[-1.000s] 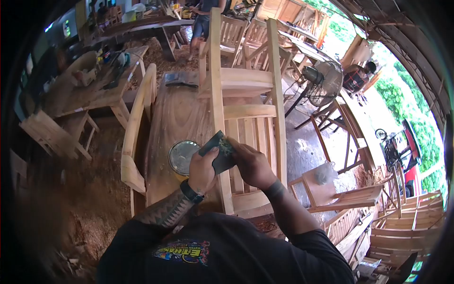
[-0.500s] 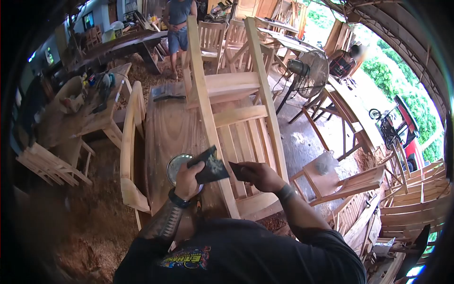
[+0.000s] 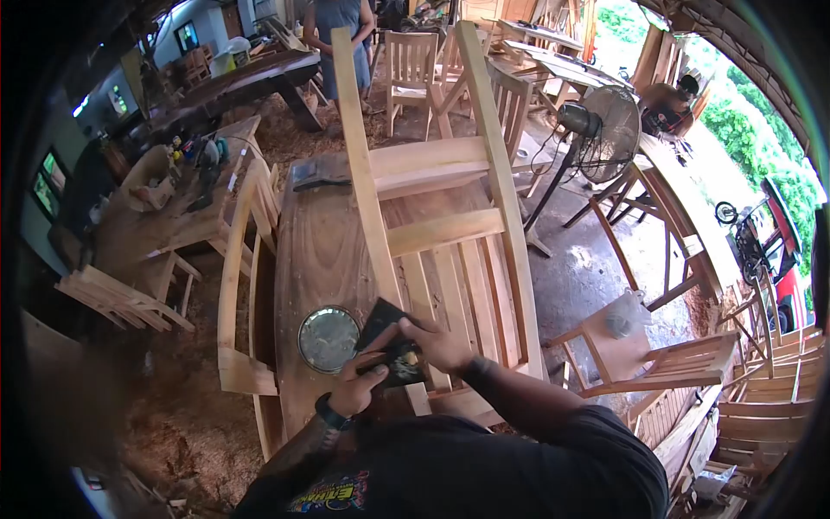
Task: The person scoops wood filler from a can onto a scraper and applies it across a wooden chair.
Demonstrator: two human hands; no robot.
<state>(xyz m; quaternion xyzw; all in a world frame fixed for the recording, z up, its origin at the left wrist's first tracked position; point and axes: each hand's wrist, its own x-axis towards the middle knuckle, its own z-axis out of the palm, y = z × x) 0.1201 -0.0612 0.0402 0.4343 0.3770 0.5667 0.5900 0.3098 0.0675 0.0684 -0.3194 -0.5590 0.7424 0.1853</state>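
Dark sheet pieces [image 3: 402, 362], probably sandpaper, overlap between my two hands. My left hand [image 3: 354, 387] pinches their lower left part, and my right hand [image 3: 439, 346] is closed on their upper right part. A wooden chair frame [image 3: 445, 231] with slats lies on the wooden table [image 3: 316, 233], just beyond and under my hands. Left of the sheets stands a round can [image 3: 328, 338] with a pale top. Near the far edge of the table rests a dark flat object [image 3: 318, 176].
A curved wooden chair [image 3: 243, 285] stands along the table's left side. To the right are a standing fan [image 3: 601, 138] and a small chair [image 3: 622, 350] with a plastic bag. One person [image 3: 339, 43] stands beyond the table; another [image 3: 666, 108] is at a far-right bench.
The sheets, held apart half a second ago, now overlap. Both hands have come together lower down, and the view has shifted. The standing person's legs have moved little.
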